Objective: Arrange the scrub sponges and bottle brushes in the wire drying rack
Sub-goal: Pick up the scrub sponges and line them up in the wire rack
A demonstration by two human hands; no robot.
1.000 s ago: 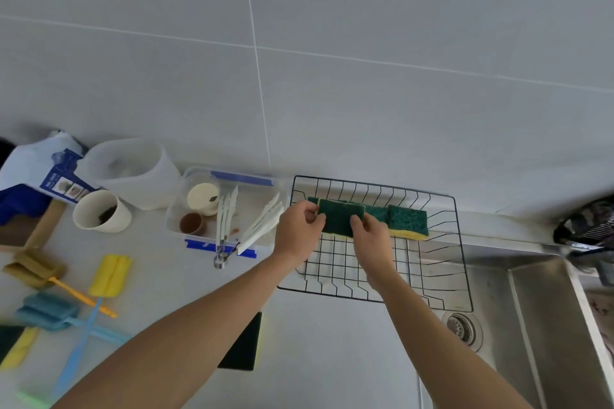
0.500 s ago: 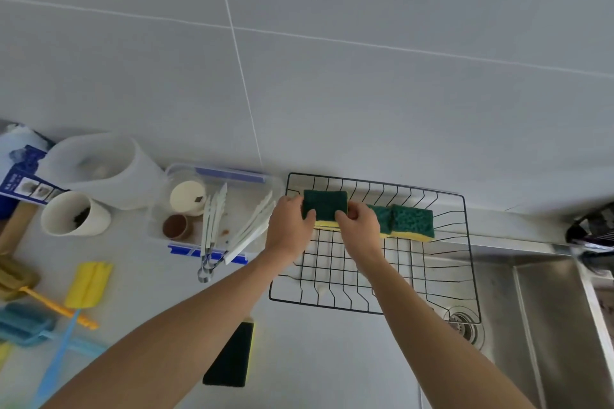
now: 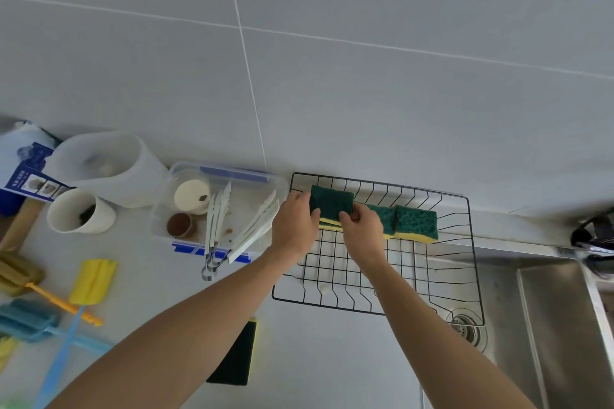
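A black wire drying rack (image 3: 471, 242) sits on the counter beside the sink. Along its back edge stand green-and-yellow scrub sponges: one (image 3: 416, 223) at the right, another (image 3: 382, 219) partly behind my right hand. My left hand (image 3: 294, 226) and my right hand (image 3: 363, 231) both grip a third sponge (image 3: 331, 204) at the rack's back left corner. A further sponge (image 3: 236, 359) lies on the counter under my left forearm. Bottle brushes lie at the far left: yellow (image 3: 93, 279), blue (image 3: 30, 319), olive (image 3: 16, 272).
A clear plastic container (image 3: 232, 176) with white tongs (image 3: 255, 229) and small cups stands left of the rack. A white jug (image 3: 109, 166) and a white cup (image 3: 79, 212) are further left. The steel sink (image 3: 551, 309) with its drain (image 3: 466, 325) is at the right.
Both hands have shifted the held sponge left along the back of the rack into the corner and stood it more upright.
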